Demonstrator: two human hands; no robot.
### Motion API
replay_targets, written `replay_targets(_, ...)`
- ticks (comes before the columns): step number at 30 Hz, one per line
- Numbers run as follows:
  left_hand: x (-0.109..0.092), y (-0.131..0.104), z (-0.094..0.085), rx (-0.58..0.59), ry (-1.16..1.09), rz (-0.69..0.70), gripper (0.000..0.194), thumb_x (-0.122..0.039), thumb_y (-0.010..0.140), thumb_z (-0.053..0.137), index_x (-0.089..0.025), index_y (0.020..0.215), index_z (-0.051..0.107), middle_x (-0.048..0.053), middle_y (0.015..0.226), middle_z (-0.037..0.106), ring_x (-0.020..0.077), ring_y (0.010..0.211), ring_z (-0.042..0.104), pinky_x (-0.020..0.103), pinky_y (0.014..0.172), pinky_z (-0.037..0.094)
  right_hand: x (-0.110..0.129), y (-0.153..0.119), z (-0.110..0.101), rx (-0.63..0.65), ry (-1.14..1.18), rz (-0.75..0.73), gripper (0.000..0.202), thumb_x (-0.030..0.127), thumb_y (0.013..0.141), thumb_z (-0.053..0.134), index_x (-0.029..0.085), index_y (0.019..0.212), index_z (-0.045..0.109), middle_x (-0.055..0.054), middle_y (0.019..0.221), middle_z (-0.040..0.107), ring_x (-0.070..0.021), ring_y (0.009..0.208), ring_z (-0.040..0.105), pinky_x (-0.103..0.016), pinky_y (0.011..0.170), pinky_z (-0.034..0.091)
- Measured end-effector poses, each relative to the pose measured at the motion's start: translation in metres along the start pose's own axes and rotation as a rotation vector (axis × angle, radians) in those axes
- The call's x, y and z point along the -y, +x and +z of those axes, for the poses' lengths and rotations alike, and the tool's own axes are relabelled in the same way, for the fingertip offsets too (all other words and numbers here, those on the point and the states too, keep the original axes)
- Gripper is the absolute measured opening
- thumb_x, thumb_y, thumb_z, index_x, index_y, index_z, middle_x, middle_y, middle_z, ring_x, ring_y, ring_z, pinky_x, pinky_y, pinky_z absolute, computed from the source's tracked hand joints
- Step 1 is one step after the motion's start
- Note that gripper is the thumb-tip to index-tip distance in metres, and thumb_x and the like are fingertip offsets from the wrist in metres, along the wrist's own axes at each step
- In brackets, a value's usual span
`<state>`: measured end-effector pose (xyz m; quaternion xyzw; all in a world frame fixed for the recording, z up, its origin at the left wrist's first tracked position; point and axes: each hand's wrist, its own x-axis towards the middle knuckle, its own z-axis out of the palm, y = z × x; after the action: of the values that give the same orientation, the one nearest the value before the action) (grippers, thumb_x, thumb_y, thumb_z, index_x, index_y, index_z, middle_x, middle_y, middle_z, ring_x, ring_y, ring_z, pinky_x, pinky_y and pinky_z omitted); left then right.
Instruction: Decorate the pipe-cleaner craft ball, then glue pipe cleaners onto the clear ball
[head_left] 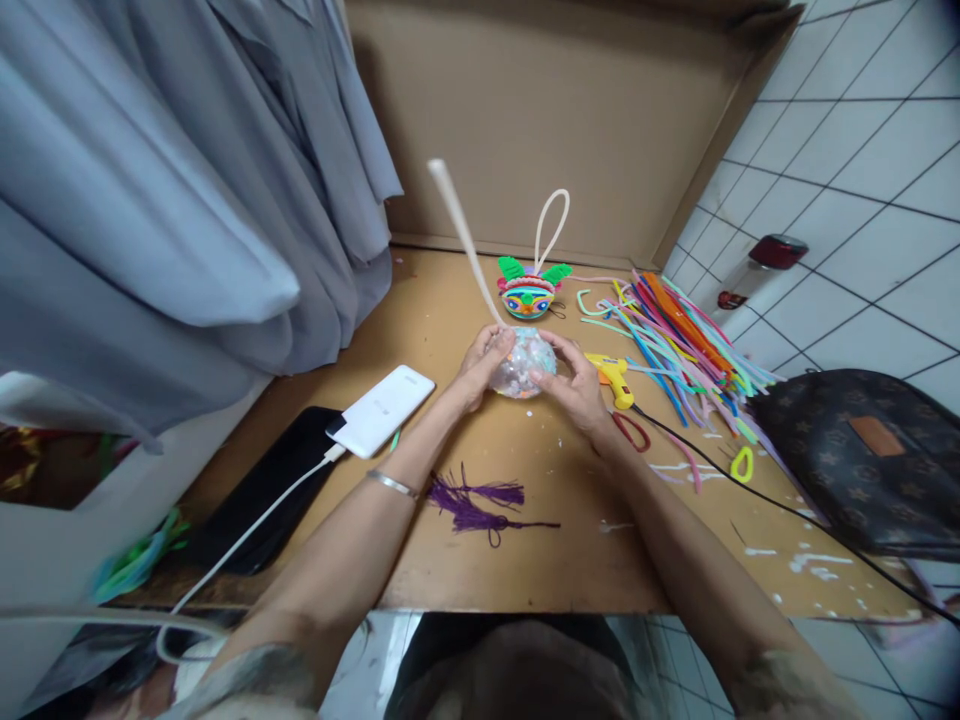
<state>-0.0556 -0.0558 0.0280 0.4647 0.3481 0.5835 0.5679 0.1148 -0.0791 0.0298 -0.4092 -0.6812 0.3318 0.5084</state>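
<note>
Between both hands sits a clear round ball with pale and coloured bits in it. My left hand grips its left side, thumb on top. On the right side, my right hand has its thumb and fingers pressed against the ball. A long white stem, slightly blurred, slants up to the left from behind the ball. Just beyond stands a colourful lion-head ornament with green ears and a white loop. Purple tassels lie on the table between my forearms.
A yellow glue gun with a black cord lies right of my right hand. Beyond it spread many-coloured pipe cleaners. A brown patterned bag sits far right. On the left are a white power bank, a black tablet-like slab and a grey curtain.
</note>
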Motion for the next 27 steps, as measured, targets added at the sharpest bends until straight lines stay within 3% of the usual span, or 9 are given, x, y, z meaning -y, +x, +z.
replay_targets(6,-0.0028,-0.0027,0.0027,-0.027,-0.010,0.021,0.071,-0.078,0.062,0.077,-0.019,0.098,0.060,0.000,0.087,0.066,0.0126,0.074,0.060,0.025,0.071,0.049,0.0006,-0.0004,0.0031,0.042,-0.121,-0.081,0.083,0.053,0.069,0.085,0.032,0.143,0.055,-0.010,0.138,0.053,-0.0326,0.130,0.055,-0.052,0.107,0.051)
replay_targets(10,-0.0021,-0.0030,0.0044,-0.049,-0.011,0.000,0.073,-0.079,0.061,0.077,-0.019,0.099,0.059,0.001,0.087,0.066,0.0137,0.076,0.062,0.026,0.073,0.049,-0.0005,-0.0001,0.0046,0.028,-0.270,-0.151,0.088,0.048,0.066,0.088,0.034,0.146,0.054,-0.009,0.133,0.056,-0.0333,0.130,0.054,-0.054,0.114,0.045)
replay_targets(19,0.0004,-0.0015,0.0057,-0.064,-0.023,-0.022,0.071,-0.078,0.062,0.077,-0.019,0.098,0.058,0.001,0.087,0.066,0.0140,0.076,0.062,0.027,0.072,0.049,-0.0016,-0.0008,0.0072,-0.040,-0.343,-0.230,0.082,0.042,0.067,0.086,0.030,0.143,0.056,-0.009,0.123,0.059,-0.0310,0.120,0.060,-0.052,0.110,0.049)
replay_targets(27,0.0003,-0.0024,0.0061,-0.075,0.018,-0.011,0.071,-0.079,0.064,0.075,-0.019,0.100,0.059,0.002,0.087,0.067,0.0147,0.077,0.063,0.027,0.073,0.050,-0.0004,-0.0014,0.0082,-0.034,-0.333,-0.191,0.083,0.040,0.067,0.085,0.030,0.144,0.056,-0.009,0.122,0.059,-0.0311,0.121,0.060,-0.052,0.110,0.049)
